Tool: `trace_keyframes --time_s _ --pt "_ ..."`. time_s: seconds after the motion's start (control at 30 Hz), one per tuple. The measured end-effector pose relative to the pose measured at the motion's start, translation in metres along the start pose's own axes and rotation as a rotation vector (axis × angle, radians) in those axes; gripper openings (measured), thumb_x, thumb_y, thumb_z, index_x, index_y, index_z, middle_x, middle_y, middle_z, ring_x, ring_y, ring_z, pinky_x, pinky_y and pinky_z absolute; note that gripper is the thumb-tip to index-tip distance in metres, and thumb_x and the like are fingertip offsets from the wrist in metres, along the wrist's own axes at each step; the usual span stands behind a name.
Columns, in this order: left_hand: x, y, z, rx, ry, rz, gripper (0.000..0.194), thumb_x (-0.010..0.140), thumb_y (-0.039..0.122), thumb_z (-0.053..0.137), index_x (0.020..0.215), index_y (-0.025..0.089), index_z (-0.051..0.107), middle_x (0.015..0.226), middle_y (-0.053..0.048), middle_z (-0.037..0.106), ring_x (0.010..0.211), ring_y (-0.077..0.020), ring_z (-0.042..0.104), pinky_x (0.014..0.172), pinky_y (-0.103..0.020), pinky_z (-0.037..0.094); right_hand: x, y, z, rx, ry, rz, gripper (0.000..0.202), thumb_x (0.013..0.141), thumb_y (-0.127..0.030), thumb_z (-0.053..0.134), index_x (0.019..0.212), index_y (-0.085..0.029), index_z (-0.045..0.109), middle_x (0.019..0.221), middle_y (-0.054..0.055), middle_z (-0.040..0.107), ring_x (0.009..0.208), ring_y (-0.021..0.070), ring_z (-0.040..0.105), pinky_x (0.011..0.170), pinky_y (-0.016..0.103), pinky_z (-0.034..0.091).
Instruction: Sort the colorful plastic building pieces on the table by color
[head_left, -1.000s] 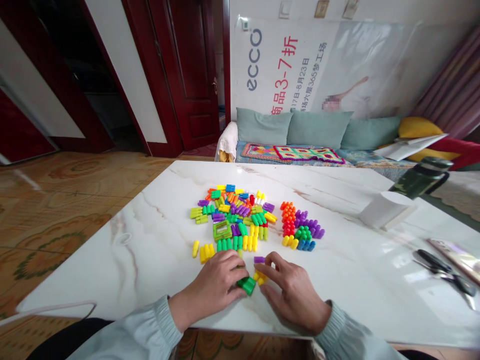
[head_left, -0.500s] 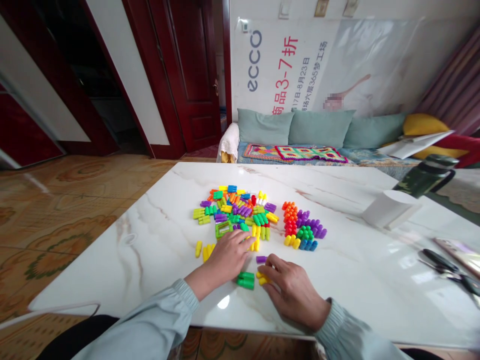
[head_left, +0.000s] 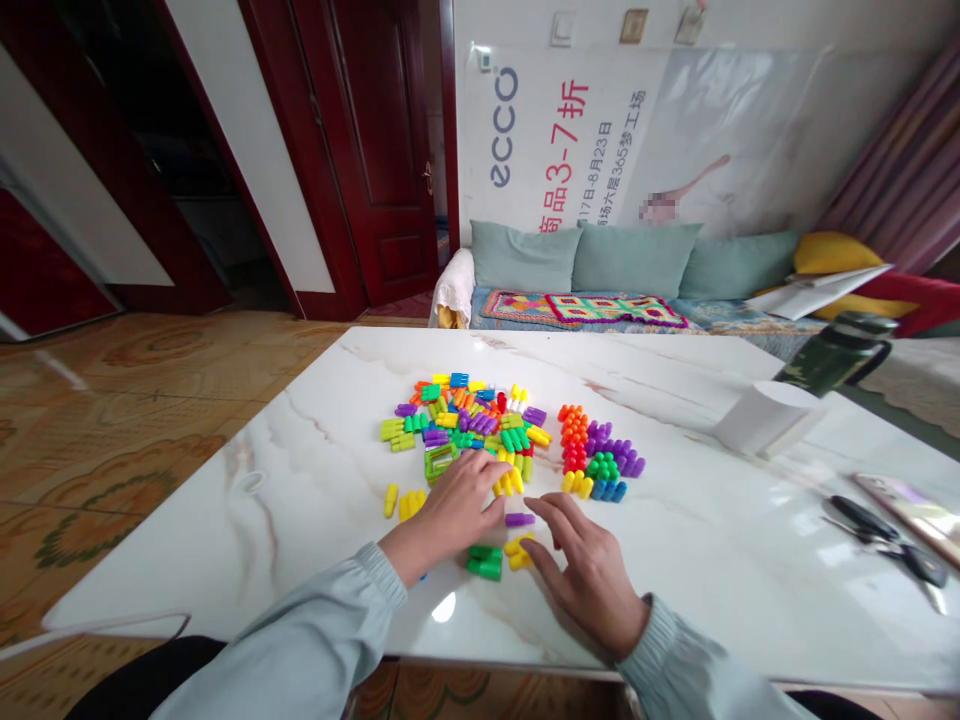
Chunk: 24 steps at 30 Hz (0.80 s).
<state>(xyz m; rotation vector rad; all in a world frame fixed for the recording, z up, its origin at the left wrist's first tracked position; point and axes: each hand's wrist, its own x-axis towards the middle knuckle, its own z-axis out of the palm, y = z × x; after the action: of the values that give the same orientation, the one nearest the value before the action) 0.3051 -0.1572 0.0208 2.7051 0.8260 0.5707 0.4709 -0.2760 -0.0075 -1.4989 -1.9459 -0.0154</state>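
My left hand [head_left: 461,505] reaches over the near edge of a loose pile of coloured plastic pieces [head_left: 476,420], its fingertips by some yellow pieces [head_left: 510,478]. Its fingers are partly spread, with nothing visible in them. Thumb and fingers apart, my right hand [head_left: 581,560] is beside a small yellow piece [head_left: 519,552] and a purple piece [head_left: 519,520], both lying on the table. A green piece [head_left: 485,562] lies between the hands, near the front. Right of the pile, orange, red, purple, green, yellow and blue pieces form a grouped cluster [head_left: 592,455].
The white marble-patterned table [head_left: 300,520] carries scissors [head_left: 889,540], a phone [head_left: 907,505], a white paper object [head_left: 765,415] and a camouflage flask [head_left: 836,355] on the right. A sofa with green cushions [head_left: 637,258] stands behind.
My right hand has let go of the small yellow piece and opened, its index finger stretching forward. My left hand has shifted slightly, and the view has moved a little.
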Motion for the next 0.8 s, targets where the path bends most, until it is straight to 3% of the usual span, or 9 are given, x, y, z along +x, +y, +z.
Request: trace_keyframes --time_s 0.1,0.23,0.37,0.47,0.6,0.7,0.8 --pt "-0.016 0.013 -0.011 -0.268 0.014 -0.081 0.032 0.082 0.022 0.062 0.114 0.018 0.066 0.108 -0.008 0.065 0.101 -0.0225 0.06 0.094 -0.037 0.048 -0.001 -0.002 -0.005 0.083 0.125 0.018 0.032 0.094 -0.021 0.049 0.126 -0.02 0.047 0.12 0.013 0.056 0.089 0.0179 0.063 0.078 0.033 0.054" --pt "-0.041 0.03 -0.013 -0.622 -0.079 -0.231 0.026 0.081 0.023 0.063 0.105 0.017 0.072 0.098 -0.007 0.071 0.087 -0.019 0.065 0.077 -0.028 0.054 -0.006 -0.012 -0.006 0.276 0.087 -0.058 0.028 0.094 -0.015 0.049 0.12 -0.023 0.054 0.109 0.009 0.062 0.092 0.0171 0.063 0.079 0.031 0.055" --pt "-0.054 0.03 -0.002 -0.855 -0.129 -0.329 0.026 0.086 0.03 0.06 0.104 0.015 0.072 0.097 -0.008 0.073 0.088 -0.0196 0.067 0.078 -0.029 0.054 -0.011 -0.02 -0.003 0.407 0.063 -0.015 0.021 0.093 -0.015 0.05 0.111 -0.022 0.059 0.098 0.007 0.063 0.084 0.0151 0.063 0.072 0.027 0.055" --pt "-0.059 0.023 0.006 -0.817 -0.078 -0.297 0.029 0.086 0.031 0.063 0.109 0.016 0.07 0.104 -0.009 0.07 0.086 -0.0182 0.066 0.074 -0.027 0.055 -0.01 -0.012 -0.006 0.397 0.135 0.085 0.01 0.092 -0.021 0.054 0.099 -0.02 0.061 0.088 0.005 0.064 0.071 0.0134 0.062 0.061 0.025 0.053" --pt "-0.064 0.018 0.009 -0.609 -0.036 -0.189 0.025 0.082 0.021 0.067 0.106 0.02 0.071 0.102 -0.006 0.068 0.083 -0.0161 0.064 0.073 -0.026 0.054 -0.009 0.024 -0.016 0.206 0.276 0.256 0.01 0.089 -0.028 0.057 0.094 -0.019 0.06 0.078 0.003 0.065 0.062 0.0129 0.061 0.057 0.024 0.053" --pt "-0.069 0.02 0.009 -0.516 -0.086 -0.127 0.025 0.08 0.013 0.066 0.103 0.023 0.072 0.101 -0.005 0.068 0.093 -0.0177 0.064 0.08 -0.027 0.053 -0.013 0.051 -0.02 0.063 0.196 0.316 0.014 0.089 -0.03 0.055 0.093 -0.018 0.061 0.079 0.004 0.067 0.06 0.0135 0.062 0.057 0.025 0.053" --pt "-0.07 0.022 0.009 -0.438 -0.106 -0.098 0.026 0.08 0.01 0.066 0.101 0.023 0.072 0.102 -0.005 0.067 0.096 -0.0185 0.064 0.087 -0.03 0.051 -0.017 0.063 -0.016 -0.039 0.135 0.318 0.015 0.089 -0.029 0.052 0.093 -0.018 0.062 0.084 0.006 0.069 0.065 0.0153 0.064 0.062 0.027 0.053"
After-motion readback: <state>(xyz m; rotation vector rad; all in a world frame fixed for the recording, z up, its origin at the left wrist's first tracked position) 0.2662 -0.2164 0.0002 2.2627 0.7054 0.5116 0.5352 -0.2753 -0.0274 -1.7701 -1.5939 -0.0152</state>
